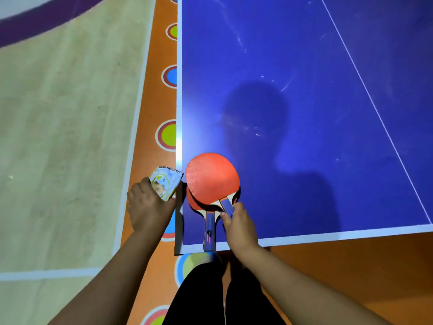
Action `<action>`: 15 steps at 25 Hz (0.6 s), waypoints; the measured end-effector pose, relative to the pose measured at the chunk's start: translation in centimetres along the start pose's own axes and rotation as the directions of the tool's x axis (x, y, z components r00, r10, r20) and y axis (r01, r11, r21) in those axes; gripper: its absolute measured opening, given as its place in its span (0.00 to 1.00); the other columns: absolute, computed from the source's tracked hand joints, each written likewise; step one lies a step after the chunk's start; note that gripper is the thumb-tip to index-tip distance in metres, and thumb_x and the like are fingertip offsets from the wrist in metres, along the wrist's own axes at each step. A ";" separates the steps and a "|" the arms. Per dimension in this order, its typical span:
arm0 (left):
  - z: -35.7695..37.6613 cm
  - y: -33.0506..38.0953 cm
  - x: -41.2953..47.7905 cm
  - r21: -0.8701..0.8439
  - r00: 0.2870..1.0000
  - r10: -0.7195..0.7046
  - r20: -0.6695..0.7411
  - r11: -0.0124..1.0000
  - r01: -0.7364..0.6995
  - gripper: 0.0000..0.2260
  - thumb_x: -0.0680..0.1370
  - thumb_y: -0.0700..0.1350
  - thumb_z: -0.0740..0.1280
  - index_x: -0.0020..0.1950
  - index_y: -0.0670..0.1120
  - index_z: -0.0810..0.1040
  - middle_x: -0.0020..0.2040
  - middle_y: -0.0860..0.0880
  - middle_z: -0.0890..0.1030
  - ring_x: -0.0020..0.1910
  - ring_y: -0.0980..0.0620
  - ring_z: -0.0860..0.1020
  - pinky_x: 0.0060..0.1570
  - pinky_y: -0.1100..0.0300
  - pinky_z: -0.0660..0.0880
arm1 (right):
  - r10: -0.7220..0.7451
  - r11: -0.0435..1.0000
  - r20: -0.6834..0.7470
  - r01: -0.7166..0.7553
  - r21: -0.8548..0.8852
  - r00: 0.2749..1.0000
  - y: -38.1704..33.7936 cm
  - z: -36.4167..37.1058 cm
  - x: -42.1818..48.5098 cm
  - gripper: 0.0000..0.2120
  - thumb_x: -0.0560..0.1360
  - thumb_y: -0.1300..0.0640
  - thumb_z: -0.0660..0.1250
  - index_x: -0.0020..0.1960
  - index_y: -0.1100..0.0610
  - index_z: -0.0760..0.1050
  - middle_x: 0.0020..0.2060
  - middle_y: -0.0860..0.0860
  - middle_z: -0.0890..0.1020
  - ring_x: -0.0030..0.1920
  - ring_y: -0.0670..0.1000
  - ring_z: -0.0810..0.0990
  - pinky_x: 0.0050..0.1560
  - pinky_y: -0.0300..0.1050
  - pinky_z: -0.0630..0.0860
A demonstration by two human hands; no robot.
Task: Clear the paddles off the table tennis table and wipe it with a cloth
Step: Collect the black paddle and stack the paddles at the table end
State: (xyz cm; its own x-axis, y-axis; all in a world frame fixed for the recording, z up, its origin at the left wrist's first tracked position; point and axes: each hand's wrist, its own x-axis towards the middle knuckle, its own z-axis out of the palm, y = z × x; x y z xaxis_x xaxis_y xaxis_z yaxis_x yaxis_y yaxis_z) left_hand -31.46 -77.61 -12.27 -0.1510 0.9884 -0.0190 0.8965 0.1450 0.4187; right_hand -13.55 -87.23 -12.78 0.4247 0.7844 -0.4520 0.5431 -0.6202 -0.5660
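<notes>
Fingers (pixel 226 215) of the right hand (pixel 239 227) pinch the handle of the top paddle (pixel 212 178), which is stacked on a second paddle (pixel 209 227) at the blue surface's (pixel 304 66) near left corner. The left hand (pixel 147 207) grips a printed packet (pixel 165 184) just off the left edge.

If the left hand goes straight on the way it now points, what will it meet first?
Probably the table's white side edge, which the packet in the left hand seems to reach; the red paddle lies beyond. Height is unclear.
</notes>
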 end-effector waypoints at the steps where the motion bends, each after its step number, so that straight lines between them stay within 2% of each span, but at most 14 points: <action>1: 0.0 -0.1 0.1 0.001 1.000 -0.010 -0.005 1.000 0.010 0.29 0.63 0.45 0.74 0.60 0.36 0.70 0.50 0.36 0.72 0.52 0.35 0.70 0.46 0.43 0.71 | 0.003 1.000 -0.003 -0.003 -0.016 1.000 0.0 0.3 0.0 0.14 0.80 0.50 0.61 0.56 0.60 0.67 0.52 0.56 0.76 0.53 0.59 0.75 0.41 0.46 0.63; 5: 0.3 1.3 0.2 -0.050 0.999 0.003 0.043 0.999 -0.001 0.30 0.64 0.47 0.74 0.61 0.38 0.69 0.52 0.38 0.72 0.54 0.37 0.68 0.48 0.45 0.70 | -0.029 0.990 -0.001 0.028 -0.137 1.000 0.3 0.7 -0.4 0.14 0.80 0.49 0.60 0.58 0.59 0.66 0.54 0.54 0.76 0.55 0.57 0.74 0.43 0.45 0.63; 11: 1.8 6.7 -0.5 -0.063 0.955 0.226 0.190 0.974 -0.218 0.29 0.62 0.45 0.73 0.60 0.39 0.70 0.51 0.40 0.73 0.53 0.38 0.69 0.46 0.48 0.68 | -0.103 0.962 0.094 0.123 -0.244 0.990 1.5 0.0 -1.3 0.14 0.79 0.47 0.61 0.57 0.56 0.67 0.53 0.52 0.76 0.54 0.56 0.74 0.41 0.46 0.62; 15: 3.2 7.7 -1.0 -0.008 0.920 0.322 0.223 0.945 -0.328 0.31 0.61 0.46 0.73 0.61 0.38 0.70 0.52 0.38 0.74 0.52 0.37 0.70 0.47 0.47 0.70 | -0.117 0.950 0.187 0.165 -0.266 0.975 2.0 -0.8 -1.1 0.17 0.78 0.46 0.61 0.61 0.55 0.67 0.55 0.53 0.77 0.54 0.57 0.76 0.44 0.48 0.69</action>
State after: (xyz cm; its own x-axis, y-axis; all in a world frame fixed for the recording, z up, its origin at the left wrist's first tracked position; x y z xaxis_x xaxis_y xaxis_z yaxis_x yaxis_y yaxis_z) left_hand -23.10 -77.33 -11.90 0.2424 0.9665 -0.0849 0.8929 -0.1880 0.4091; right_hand -12.33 -89.34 -12.87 0.2155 0.8367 -0.5035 0.7784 -0.4585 -0.4288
